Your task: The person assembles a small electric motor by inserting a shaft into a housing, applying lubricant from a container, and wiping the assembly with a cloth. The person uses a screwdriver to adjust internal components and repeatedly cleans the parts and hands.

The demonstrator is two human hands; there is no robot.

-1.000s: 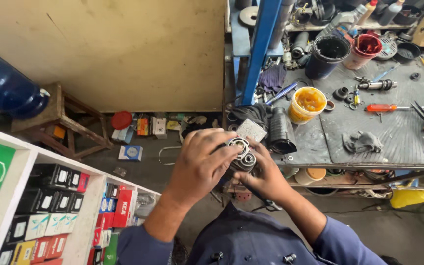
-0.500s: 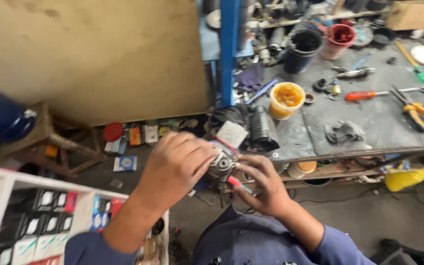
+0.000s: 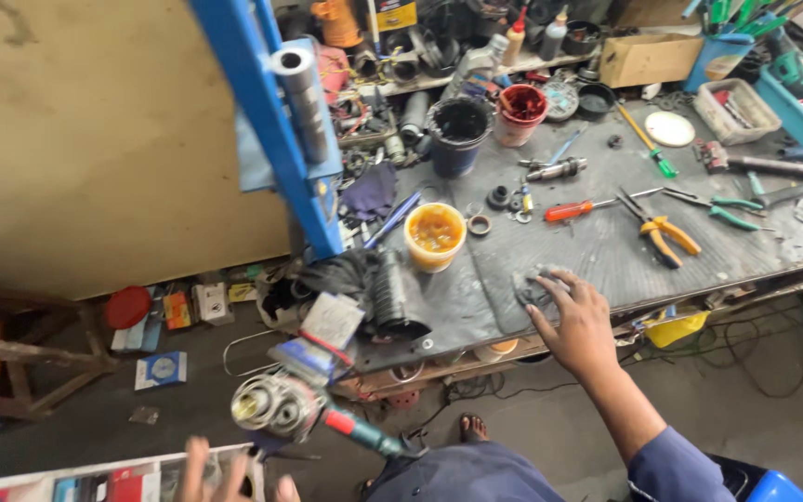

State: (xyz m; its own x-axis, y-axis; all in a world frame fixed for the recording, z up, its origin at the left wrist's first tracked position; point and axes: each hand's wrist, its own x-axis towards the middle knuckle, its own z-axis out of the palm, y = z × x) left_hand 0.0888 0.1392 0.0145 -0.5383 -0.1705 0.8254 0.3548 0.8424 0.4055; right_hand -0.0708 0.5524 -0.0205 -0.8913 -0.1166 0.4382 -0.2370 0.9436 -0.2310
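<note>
Although crowded along its back edge with tubs, bottles and boxes, keeps bare mat toward the front edge of the desk [image 3: 606, 251], so room enough there to lay a palm. Closed off at the left end by a blue steel post [image 3: 262, 121]. Near the front left corner, a black rubber boot [image 3: 388, 297], slumped with its mouth toward the edge, seemingly put within easy reach. Just behind it, an open yellow grease tub [image 3: 434, 235], lid off as if for dipping.

Right hand [image 3: 573, 321] spread flat at the front edge, fingertips touching a dark crumpled rag [image 3: 533, 282], probably to wipe. Left hand [image 3: 234, 479] seen only as spread fingertips at the bottom of the view, off the desk and over the floor; cannot tell whether gripping anything. Just above those fingers, a round metal joint [image 3: 271, 404], out past the front left corner and below desk level.

Mid-desk, orange pliers [image 3: 662, 231] and a red screwdriver [image 3: 573, 210], well apart from the right hand, with free mat between.
</note>
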